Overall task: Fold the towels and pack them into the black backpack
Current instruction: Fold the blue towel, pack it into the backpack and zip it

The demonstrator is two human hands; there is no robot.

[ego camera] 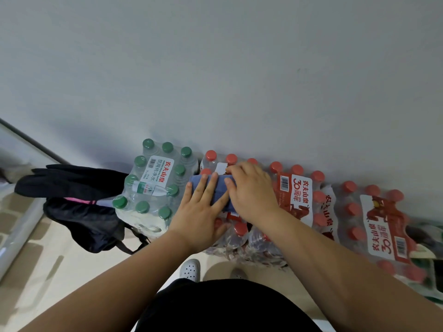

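Left hand (203, 208), right hand (251, 190), one towel (221, 190)

Matt blue cloth towel (219, 188) on glossy shrink-wrapped plastic bottles (297, 195) (red caps).

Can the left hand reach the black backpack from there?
Probably yes. The left hand lies flat on the blue towel, and the black backpack sits to its left; only the green-capped bottle pack stands between, seemingly low enough to reach over.

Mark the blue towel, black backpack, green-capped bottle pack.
blue towel (221, 188): head view, exposed middle fold.
black backpack (81, 216): head view, main body.
green-capped bottle pack (155, 174): head view, top label.
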